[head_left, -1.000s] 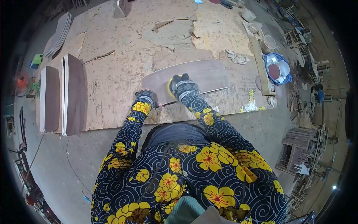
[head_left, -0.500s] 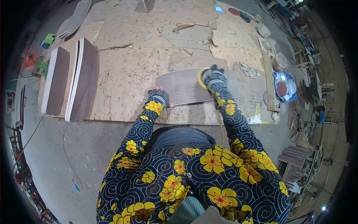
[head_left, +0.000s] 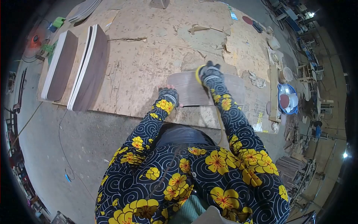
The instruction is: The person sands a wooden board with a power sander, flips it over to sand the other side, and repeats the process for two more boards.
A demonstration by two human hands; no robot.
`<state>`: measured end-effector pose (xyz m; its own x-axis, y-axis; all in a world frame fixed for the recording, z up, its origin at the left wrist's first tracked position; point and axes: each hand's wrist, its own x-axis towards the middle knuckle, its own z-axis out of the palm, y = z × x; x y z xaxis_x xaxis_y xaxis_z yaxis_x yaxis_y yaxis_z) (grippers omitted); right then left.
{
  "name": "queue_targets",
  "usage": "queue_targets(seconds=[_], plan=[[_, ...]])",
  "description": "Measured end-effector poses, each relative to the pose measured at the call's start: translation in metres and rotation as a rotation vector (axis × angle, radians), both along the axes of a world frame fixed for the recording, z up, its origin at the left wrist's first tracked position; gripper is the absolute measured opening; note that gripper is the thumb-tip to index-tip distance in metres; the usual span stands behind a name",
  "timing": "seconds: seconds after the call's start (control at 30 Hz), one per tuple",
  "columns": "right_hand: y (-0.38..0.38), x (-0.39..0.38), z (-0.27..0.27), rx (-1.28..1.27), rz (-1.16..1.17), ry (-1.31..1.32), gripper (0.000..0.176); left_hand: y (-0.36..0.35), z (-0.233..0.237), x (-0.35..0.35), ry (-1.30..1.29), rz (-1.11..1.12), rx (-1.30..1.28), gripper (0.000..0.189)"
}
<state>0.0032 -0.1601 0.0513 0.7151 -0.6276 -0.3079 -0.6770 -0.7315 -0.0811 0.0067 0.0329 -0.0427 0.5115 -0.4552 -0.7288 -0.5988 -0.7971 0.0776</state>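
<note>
Curved brown board [head_left: 187, 88], left hand [head_left: 169, 96] partly open alongside, right hand [head_left: 212, 75] gripping yellow tool [head_left: 198, 75]

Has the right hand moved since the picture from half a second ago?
Yes, the right hand has moved left, farther from the crumpled cloth on the table.

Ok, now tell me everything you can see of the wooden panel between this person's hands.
The panel is broad, greyish-brown and looks like wood, with faint grain, a gently bowed far edge and rounded far corners. It lies face up on the worktable, its long side running left to right, with a dark line along its near edge. The left hand is at its left end; the right hand holds a yellow-rimmed tool on its face. The right forearm hides part of it.
</note>
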Motion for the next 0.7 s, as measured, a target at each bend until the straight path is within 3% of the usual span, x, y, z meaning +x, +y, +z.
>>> queue_targets(seconds=[0.1,0.2,0.27,0.3,0.33,0.43,0.57,0.63,0.7], plan=[[0.041,0.009,-0.01,0.026,0.196,-0.032,0.039,0.005,0.0,0.0,-0.01,0.012,-0.018,0.114],[0.039,0.016,-0.046,-0.02,0.466,-0.153,0.045,0.013,-0.002,-0.006,-0.031,-0.028,-0.052,0.111],[0.023,0.014,-0.063,-0.044,0.516,-0.166,0.046,0.011,-0.012,-0.002,-0.022,0.008,-0.021,0.112],[0.025,0.01,-0.031,-0.06,0.535,-0.17,0.047,0.005,-0.009,0.001,-0.013,0.034,0.013,0.112],[0.026,-0.009,0.002,0.057,0.313,-0.222,0.039,0.002,-0.008,0.0,-0.027,0.043,0.036,0.112],[-0.016,-0.04,0.015,0.019,0.21,-0.22,0.046,-0.002,-0.005,0.002,-0.028,0.053,0.075,0.113],[-0.103,-0.061,-0.005,0.133,-0.186,-0.113,0.055,-0.004,-0.003,0.012,0.024,-0.02,0.141,0.116],[-0.17,-0.074,-0.068,0.107,-0.001,0.026,0.059,-0.009,-0.006,0.006,0.021,-0.048,0.15,0.113],[-0.199,-0.095,-0.072,0.01,0.086,0.034,0.074,-0.009,-0.004,-0.001,-0.018,-0.07,0.167,0.108]])
